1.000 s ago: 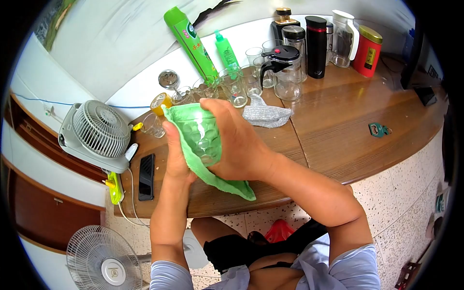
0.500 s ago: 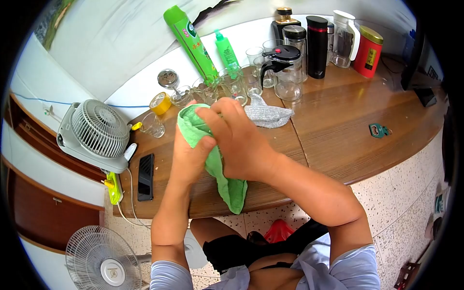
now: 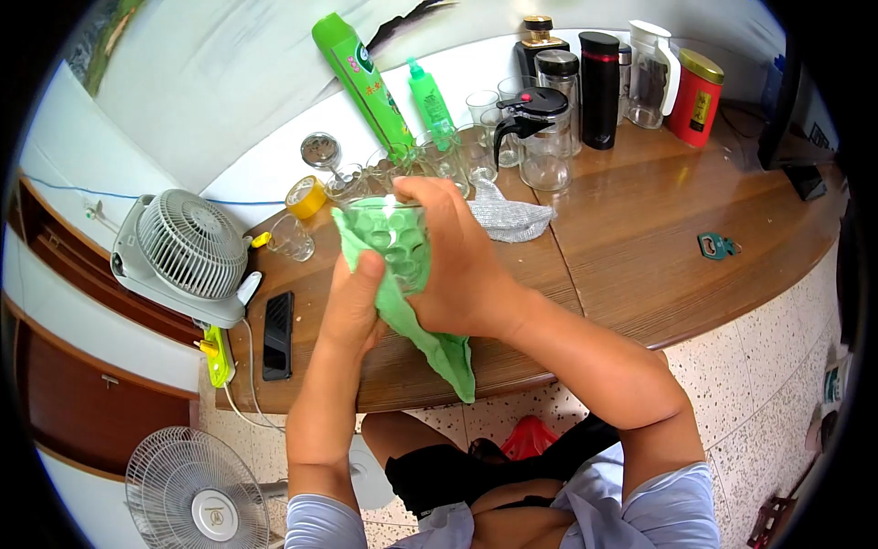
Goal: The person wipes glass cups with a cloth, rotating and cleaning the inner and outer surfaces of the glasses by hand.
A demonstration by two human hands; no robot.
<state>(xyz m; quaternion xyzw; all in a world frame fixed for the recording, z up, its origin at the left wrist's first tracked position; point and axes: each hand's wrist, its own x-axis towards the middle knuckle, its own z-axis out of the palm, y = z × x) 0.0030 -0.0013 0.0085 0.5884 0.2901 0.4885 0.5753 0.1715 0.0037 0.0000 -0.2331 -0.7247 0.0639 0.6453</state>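
A clear dimpled drinking glass (image 3: 395,240) is held up over the near edge of the table, its rim upward. My right hand (image 3: 465,265) wraps round the glass from the right side, fingers closed on it. On the left, my left hand (image 3: 352,302) grips a green cloth (image 3: 425,343), thumb in front. The cloth lies behind and against the glass, showing green through it, and its end hangs below my hands. Past my hands, a grey knitted cloth (image 3: 512,220) lies on the wooden table (image 3: 640,256).
Several glasses (image 3: 439,165), a lidded glass teapot (image 3: 546,165), a black tumbler (image 3: 599,91) and a red tin (image 3: 697,101) line the back. A white fan (image 3: 187,247), a phone (image 3: 277,334) and yellow tape (image 3: 305,196) are at left; a green bottle opener (image 3: 718,246) lies right.
The green cloth has come away from the front and top of the glass, so the glass now shows. My right hand has shifted its hold to the glass's side.
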